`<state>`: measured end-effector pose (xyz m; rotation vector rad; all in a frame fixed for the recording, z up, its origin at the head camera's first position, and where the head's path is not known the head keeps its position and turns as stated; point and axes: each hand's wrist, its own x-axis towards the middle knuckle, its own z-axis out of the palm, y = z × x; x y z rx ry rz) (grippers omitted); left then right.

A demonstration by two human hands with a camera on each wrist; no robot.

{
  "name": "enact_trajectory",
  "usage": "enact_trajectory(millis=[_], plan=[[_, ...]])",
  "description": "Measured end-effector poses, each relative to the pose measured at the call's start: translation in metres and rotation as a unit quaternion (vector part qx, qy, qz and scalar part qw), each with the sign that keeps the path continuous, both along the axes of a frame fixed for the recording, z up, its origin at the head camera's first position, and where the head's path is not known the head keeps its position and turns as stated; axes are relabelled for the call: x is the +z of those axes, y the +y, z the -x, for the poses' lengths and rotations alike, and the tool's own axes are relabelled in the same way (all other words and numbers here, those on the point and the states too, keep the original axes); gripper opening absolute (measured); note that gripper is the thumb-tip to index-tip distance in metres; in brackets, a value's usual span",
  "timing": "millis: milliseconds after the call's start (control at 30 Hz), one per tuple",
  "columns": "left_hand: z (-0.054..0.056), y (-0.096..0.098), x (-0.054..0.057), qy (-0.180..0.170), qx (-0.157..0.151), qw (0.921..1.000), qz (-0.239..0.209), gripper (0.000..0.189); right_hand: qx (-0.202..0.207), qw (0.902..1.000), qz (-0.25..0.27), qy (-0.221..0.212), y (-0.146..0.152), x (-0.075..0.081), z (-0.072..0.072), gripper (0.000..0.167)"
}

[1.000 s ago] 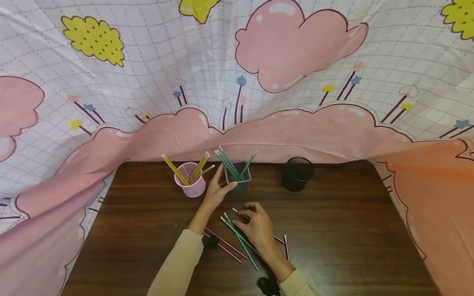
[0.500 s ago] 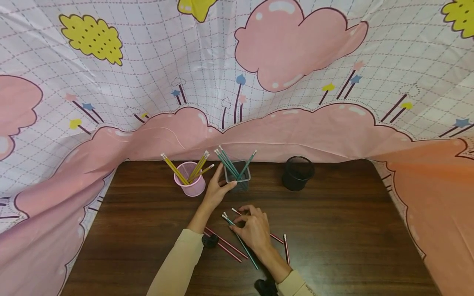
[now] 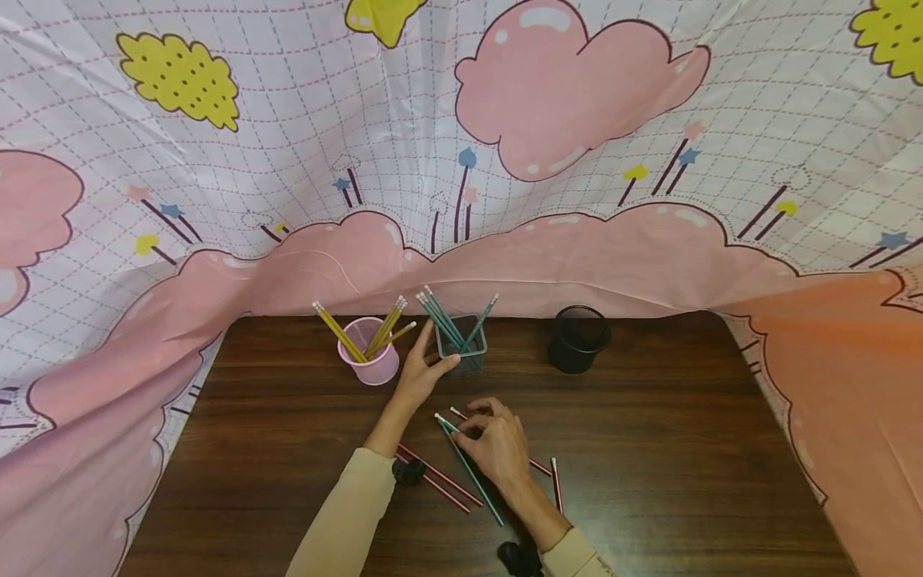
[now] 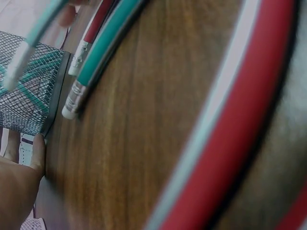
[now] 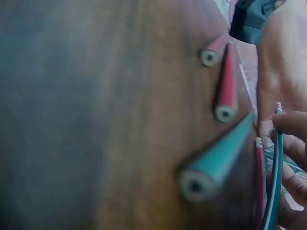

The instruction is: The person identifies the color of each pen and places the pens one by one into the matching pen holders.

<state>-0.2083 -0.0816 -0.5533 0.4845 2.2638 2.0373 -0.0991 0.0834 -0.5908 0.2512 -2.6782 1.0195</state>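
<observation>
Pinching a green pencil [image 5: 276,177] between thumb and fingers, the right hand [image 3: 500,449] is above the table [image 3: 649,433], on the near side of the square mesh holder [image 3: 472,365]. The left hand [image 3: 418,381], fingers extended, touches this holder, in which teal pencils [image 3: 443,320] lean. Beside the left wrist lie two red pencils [image 3: 447,479]. Left of the holder stands a pink cup [image 3: 376,371] with yellow pencils [image 3: 335,330]; to its right, a black cup [image 3: 573,355].
</observation>
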Motion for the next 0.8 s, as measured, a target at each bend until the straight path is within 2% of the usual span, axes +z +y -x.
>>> enact_trajectory(millis=[333, 467, 667, 800], plan=[[0.001, 0.000, -0.001, -0.017, -0.003, 0.9998, 0.007, 0.088, -0.005, 0.9978, 0.065, 0.012, 0.010, 0.028, 0.013, 0.011], [0.000, 0.000, -0.001, -0.029, -0.005, 0.9995, 0.014, 0.089, -0.012, 0.9954, 0.095, 0.004, 0.013, 0.038, 0.017, 0.011], [0.001, -0.001, -0.002, -0.024, -0.001, 0.9996, 0.013, 0.089, -0.020, 0.9926, 0.120, 0.003, 0.015, 0.048, 0.020, 0.011], [0.008, 0.000, -0.019, -0.020, 0.009, 0.9998, 0.003, 0.089, -0.024, 0.9906, 0.135, 0.002, 0.017, 0.055, 0.022, 0.011]])
